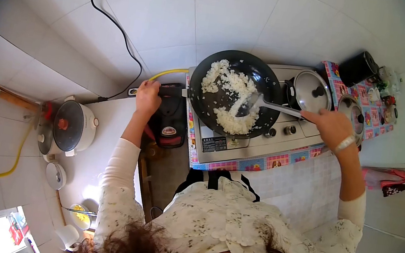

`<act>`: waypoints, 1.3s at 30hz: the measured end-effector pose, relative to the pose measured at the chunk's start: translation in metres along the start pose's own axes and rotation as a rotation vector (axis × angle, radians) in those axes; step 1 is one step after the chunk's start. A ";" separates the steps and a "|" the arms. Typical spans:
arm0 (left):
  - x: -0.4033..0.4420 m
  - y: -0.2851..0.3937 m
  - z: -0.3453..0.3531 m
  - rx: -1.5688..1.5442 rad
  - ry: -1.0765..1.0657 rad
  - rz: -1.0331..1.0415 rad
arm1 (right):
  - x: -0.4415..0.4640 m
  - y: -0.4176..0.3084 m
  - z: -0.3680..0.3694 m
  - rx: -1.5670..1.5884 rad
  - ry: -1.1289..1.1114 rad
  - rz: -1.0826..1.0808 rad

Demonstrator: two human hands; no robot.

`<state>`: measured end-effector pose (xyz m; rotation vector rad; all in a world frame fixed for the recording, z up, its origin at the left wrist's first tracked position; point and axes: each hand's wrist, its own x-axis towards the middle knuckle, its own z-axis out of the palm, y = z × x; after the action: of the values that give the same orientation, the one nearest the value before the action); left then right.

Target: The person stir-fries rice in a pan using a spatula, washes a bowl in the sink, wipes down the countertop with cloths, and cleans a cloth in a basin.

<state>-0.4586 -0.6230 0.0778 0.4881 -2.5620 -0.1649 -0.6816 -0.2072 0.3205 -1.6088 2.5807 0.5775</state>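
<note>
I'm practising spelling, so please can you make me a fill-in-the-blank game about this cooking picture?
The right hand grips the spatula; the handle of the pan is in the ____.
The rice in the pan is coloured ____.
The hose beside the stove is coloured ____.

Missing words: left hand; white; yellow.

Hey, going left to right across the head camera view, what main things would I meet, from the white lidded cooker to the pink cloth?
White lidded cooker, left hand, round body of the black pan, right hand, pink cloth.
</note>
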 end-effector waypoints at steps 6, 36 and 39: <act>0.001 0.005 -0.006 0.009 -0.099 -0.062 | 0.015 -0.020 0.017 0.057 0.006 -0.007; 0.000 0.003 -0.004 0.016 -0.026 -0.045 | 0.023 -0.014 0.005 0.094 0.019 -0.069; 0.000 0.001 -0.003 0.011 -0.079 -0.046 | -0.013 -0.013 -0.021 0.059 -0.027 0.022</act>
<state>-0.4574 -0.6221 0.0810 0.5558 -2.6312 -0.1896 -0.6605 -0.2080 0.3395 -1.5467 2.5739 0.5159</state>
